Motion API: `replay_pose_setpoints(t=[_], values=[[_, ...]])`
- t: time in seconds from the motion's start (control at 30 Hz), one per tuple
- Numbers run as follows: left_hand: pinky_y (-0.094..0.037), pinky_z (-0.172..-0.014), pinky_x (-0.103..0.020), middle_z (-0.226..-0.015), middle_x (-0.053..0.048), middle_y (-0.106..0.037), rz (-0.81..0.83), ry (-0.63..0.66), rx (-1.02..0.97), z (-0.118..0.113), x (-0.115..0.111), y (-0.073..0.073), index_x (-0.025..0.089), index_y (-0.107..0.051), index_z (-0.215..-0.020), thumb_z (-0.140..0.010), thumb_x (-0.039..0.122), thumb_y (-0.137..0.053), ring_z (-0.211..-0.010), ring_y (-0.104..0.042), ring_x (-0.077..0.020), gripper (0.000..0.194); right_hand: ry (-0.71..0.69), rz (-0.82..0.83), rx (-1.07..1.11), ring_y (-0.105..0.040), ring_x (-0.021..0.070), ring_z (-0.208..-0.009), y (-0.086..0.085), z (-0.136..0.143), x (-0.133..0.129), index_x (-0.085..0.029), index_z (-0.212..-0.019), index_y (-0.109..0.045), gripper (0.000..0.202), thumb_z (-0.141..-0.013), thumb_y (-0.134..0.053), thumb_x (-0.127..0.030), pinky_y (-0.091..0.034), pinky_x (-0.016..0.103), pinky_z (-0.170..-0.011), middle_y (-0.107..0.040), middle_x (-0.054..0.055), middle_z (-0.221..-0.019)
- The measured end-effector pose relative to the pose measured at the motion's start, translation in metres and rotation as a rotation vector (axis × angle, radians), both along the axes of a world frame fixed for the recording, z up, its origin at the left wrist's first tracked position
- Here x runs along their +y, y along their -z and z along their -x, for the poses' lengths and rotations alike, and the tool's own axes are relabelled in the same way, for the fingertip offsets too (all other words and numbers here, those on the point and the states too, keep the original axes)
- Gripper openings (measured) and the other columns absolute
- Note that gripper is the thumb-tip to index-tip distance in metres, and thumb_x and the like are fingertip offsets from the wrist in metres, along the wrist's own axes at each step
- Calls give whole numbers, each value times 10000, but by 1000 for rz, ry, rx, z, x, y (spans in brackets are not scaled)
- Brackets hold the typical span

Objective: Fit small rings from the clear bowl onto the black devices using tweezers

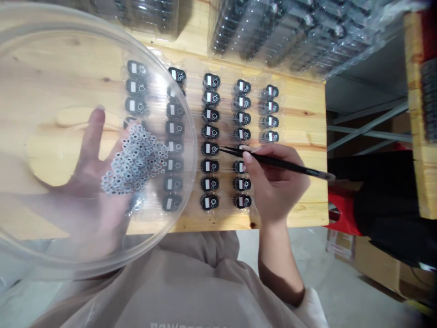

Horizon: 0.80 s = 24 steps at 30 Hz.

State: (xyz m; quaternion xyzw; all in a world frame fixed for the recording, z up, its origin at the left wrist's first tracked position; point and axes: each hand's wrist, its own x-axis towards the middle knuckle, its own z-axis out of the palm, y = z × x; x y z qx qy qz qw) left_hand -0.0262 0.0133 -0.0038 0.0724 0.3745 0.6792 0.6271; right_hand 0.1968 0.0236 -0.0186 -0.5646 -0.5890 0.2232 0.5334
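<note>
A large clear round plastic container (186, 191) fills the left side, with a heap of small pale rings (136, 157) in it. Through its bottom I see my left hand (99, 191), fingers spread, holding it from beneath. My right hand (278, 182) pinches black tweezers (283, 163), pointing left. Their tips are by a small black device (210, 149) with a white label and round openings; whether they touch it or grip a ring is too small to tell. Similar devices stand in columns in a clear plastic tray (227, 75), some visible only through the container.
The tray lies on a wooden table (303, 196). Stacked clear trays with dark items (290, 32) stand along the far side. To the right are a red stool (344, 212), a cardboard box (375, 266) and another wooden surface (416, 114).
</note>
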Motion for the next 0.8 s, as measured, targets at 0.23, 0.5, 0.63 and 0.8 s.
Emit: replay_pose_setpoints(t=[0.23,0.5,0.63,0.8], values=[[-380,-1039,-599,-1330,-148,-526,-119,96,-5,4,-4,2,210,-446,-1361,-795,760,-306,-1361,-355,-353,801,12,-124,86,-700,180,-842,-27,27,-24,-269,-896,-653,255,-746,-701,-68,-596,350,-764,-680,-25,-799],[-391,-1020,-628,-1356,-156,-520,-104,148,-49,9,-4,-1,192,-476,-1347,-782,666,-506,-1317,-404,-398,738,-212,-5,33,-705,162,-888,-17,52,-35,-280,-948,-643,292,-760,-658,-58,-592,293,-760,-730,-33,-951],[-373,-1033,-639,-1394,-140,-489,-74,158,-72,8,-3,-3,211,-462,-1358,-773,693,-492,-1351,-335,-419,759,-175,25,68,-710,168,-873,-9,57,-29,-276,-914,-631,238,-774,-658,-86,-595,294,-763,-727,-22,-924],[-342,-1047,-657,-1393,-148,-485,-74,121,-78,7,-4,-3,197,-457,-1360,-780,702,-466,-1364,-311,-420,769,-179,34,136,-708,156,-878,-5,61,-27,-280,-934,-623,252,-779,-656,-84,-595,283,-777,-717,-34,-910]])
